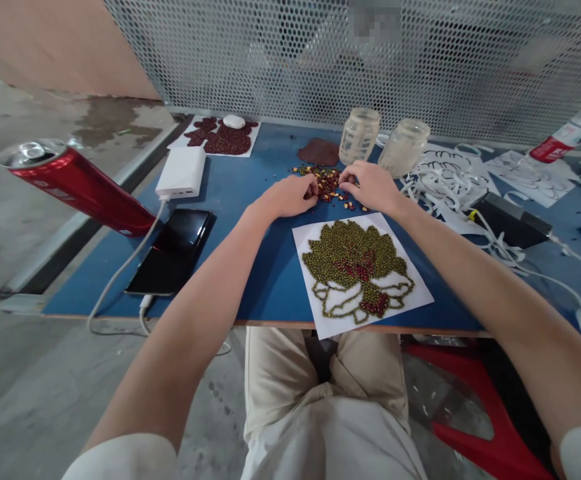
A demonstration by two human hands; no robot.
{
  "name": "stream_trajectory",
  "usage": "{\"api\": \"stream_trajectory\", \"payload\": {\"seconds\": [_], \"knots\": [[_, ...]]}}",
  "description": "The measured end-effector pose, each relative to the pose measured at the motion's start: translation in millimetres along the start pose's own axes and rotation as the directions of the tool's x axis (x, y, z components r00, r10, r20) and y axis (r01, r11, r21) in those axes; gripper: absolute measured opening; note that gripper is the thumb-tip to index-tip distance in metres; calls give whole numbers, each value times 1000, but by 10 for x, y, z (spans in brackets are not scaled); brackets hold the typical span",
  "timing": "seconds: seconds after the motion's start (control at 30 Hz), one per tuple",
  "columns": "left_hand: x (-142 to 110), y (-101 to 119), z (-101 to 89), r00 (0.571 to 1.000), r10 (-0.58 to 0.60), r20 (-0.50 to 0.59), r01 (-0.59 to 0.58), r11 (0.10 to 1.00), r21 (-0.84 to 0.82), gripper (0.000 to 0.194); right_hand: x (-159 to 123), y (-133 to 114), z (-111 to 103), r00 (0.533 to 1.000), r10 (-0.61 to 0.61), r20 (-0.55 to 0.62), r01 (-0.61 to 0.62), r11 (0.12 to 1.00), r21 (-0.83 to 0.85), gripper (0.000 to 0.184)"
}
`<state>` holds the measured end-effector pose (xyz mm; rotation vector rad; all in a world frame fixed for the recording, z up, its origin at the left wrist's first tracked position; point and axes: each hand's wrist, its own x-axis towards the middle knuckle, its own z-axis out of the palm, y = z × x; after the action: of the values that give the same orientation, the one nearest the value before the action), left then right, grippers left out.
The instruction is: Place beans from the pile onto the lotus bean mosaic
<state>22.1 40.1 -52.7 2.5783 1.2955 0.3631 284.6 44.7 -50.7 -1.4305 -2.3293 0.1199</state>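
A loose pile of mixed beans and corn kernels (326,185) lies on the blue table, between my two hands. My left hand (294,195) rests at the pile's left side with its fingers curled together; whatever they pinch is hidden. At the right edge of the pile, my right hand (369,187) has thumb and fingertips bent close together, and I cannot make out anything between them. Nearer to me lies a white sheet with a flower picture (353,267) made of green and dark red beans. Some of its lower petals are only outlined in green beans.
Two clear jars (359,135) stand behind my right hand, beside a flat brown piece (319,152). On the left are a red can (83,190), a white power bank (181,172) and a black phone (171,251). Tangled white cords (438,179) and a bottle (565,139) lie right.
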Motion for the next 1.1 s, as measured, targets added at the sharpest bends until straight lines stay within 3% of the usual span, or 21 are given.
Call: {"api": "stream_trajectory", "payload": {"seconds": [0.27, 0.43, 0.5, 0.6, 0.77, 1.1], "knots": [[3, -26, 22, 1000, -3, 0, 3, 1000, 3, 30, 149, -102, 62, 994, -8, 109, 19, 995, -99, 17], [-14, 27, -7, 1000, -13, 3, 13, 1000, 16, 28, 63, -178, -82, 997, -69, 37, 70, 998, -7, 14], [-19, 42, -14, 1000, -13, 6, 13, 1000, 26, 27, -94, -300, -162, 984, -165, 66, 157, 982, 105, 14], [-23, 51, -15, 1000, -20, 6, 20, 999, 28, 25, -448, -557, -225, 897, -396, 195, 321, 889, 326, 17], [-34, 75, -23, 999, -52, 8, 52, 999, 9, 24, -947, -874, -207, 749, -583, 316, 410, 781, 471, 20], [-18, 62, -19, 998, -52, 19, 52, 999, 2, 27, -1043, -890, -113, 655, -685, 318, 563, 724, 399, 29]]}}
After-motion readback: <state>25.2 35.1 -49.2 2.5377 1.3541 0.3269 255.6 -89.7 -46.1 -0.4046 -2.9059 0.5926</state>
